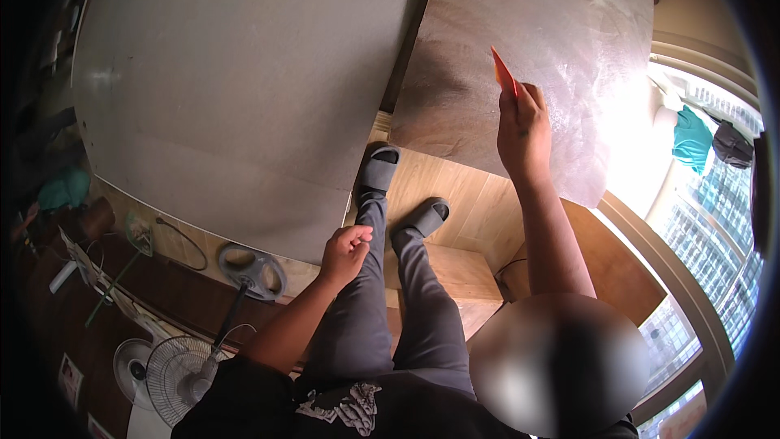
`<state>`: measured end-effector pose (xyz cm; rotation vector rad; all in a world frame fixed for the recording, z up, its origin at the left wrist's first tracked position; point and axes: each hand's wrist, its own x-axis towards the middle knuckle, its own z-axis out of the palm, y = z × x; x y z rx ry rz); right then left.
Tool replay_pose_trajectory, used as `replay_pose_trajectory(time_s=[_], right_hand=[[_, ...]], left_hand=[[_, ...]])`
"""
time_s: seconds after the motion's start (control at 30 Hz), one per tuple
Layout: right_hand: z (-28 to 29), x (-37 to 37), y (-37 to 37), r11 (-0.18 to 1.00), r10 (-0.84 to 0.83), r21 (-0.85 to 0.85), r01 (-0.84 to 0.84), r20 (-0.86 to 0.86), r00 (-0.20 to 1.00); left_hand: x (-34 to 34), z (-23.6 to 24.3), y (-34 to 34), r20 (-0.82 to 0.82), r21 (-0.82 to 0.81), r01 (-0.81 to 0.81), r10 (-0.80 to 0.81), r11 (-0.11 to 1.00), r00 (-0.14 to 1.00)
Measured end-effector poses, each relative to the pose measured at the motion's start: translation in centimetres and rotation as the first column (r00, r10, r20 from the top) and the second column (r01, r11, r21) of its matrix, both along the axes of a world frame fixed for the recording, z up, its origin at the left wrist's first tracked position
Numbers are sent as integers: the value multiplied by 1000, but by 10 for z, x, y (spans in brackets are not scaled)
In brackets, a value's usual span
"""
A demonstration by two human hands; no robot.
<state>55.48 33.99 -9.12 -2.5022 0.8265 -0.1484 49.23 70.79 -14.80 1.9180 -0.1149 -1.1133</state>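
My right hand [525, 132] is raised over the brownish-grey, streaked surface [463, 24] at upper right. It grips a thin, flat orange-red piece [504, 75], seen nearly edge-on and tapering to a point away from the fingers. Its exact kind does not show, and the lower end is hidden in my grip. The piece appears held above the surface; whether it touches cannot be told. My left hand [347, 254] hangs over my left leg with curled fingers and no visible object in them, close to the near edge of the large grey surface [227, 97].
My slippered feet stand on a wood-toned floor [463, 183] between the surfaces. A wooden box [463, 276] is by my right leg. Behind at left stand a fan [179, 378] and a grey-based stand [252, 271]. Bright windows [707, 228] line the right. A blurred oval covers the lower right.
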Motion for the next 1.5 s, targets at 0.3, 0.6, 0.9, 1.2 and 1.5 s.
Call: replay_pose_trajectory(time_s=[0.3, 0.6, 0.9, 1.2, 1.5], right_hand=[[-43, -39, 50, 948, 164, -214, -237, -310, 937], [-3, -65, 40, 991, 128, -18, -135, -219, 967], [-29, -65, 117, 934, 353, 121, -336, -165, 921], [-37, -41, 83, 993, 109, -6, -114, -242, 964], [-15, 3, 100, 992, 74, 112, -63, -101, 992]], left_hand=[[-8, -15, -87, -441, -241, -358, 226, 902, 868], [-20, -21, -84, -445, -227, -303, 178, 926, 878], [-38, -34, -21, -417, -99, -216, 156, 971, 895], [-79, -34, -6, -363, -46, -114, 90, 992, 927], [-95, -29, -9, -214, 89, 30, -10, 996, 977]])
